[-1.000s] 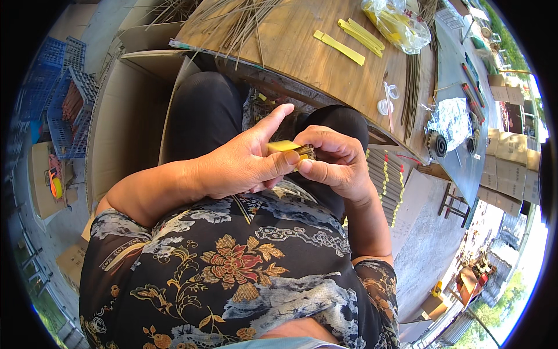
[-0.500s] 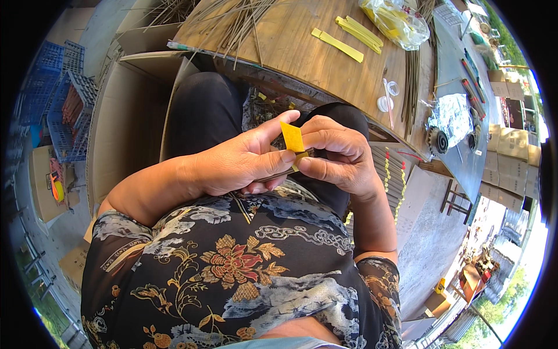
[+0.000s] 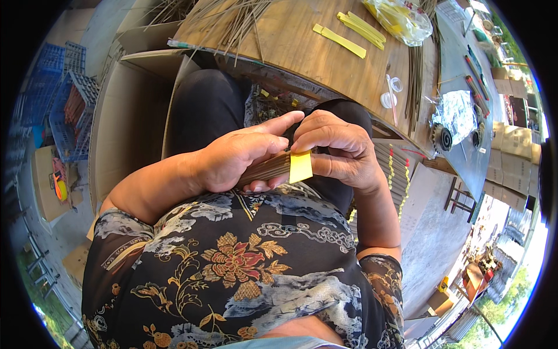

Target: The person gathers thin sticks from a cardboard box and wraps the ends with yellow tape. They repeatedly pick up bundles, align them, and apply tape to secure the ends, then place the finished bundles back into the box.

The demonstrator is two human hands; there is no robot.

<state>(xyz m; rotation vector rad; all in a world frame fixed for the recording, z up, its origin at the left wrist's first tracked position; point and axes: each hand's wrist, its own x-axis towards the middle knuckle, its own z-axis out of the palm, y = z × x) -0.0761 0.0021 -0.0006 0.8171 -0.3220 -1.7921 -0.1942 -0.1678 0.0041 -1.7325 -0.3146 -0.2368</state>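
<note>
In my left hand (image 3: 229, 160) lies a bundle of thin brown sticks (image 3: 264, 171), with the thumb over it, the index finger stretched out and other fingertips showing below. A yellow paper strip (image 3: 300, 168) is wrapped at the right end of the bundle, its loose end hanging down toward my shirt. My right hand (image 3: 343, 145) pinches the strip and the bundle's end between thumb and fingers. The underside of the wrap is hidden. Both hands are above my lap.
A wooden table (image 3: 325, 72) ahead carries more yellow strips (image 3: 361, 30), loose thin sticks (image 3: 241, 23), a plastic bag (image 3: 401, 23) and a small clear container (image 3: 387, 100). An open cardboard box (image 3: 131, 116) stands at my left, blue crates (image 3: 64, 131) beyond it.
The yellow strip stood up above the bundle; now its loose end hangs down over the near side. My right fingers have moved over the top, and the bundle shows more.
</note>
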